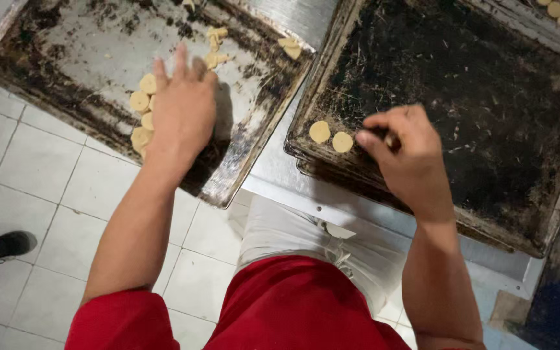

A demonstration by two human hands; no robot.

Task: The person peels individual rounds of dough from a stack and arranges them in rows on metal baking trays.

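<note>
Two dough discs (330, 137) (right hand (404, 155) beside)

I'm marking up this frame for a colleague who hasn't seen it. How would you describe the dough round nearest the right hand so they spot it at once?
Start at the dark, blackened baking tray on the right. Near its front left edge lie two pale dough rounds side by side. The one meant is the right-hand round, closer to the fingers of the right hand; its neighbour lies farther left.

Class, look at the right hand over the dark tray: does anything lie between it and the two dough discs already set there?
Nothing visible does. The right hand hovers just right of the two dough discs, with only bare dark tray between.
</note>
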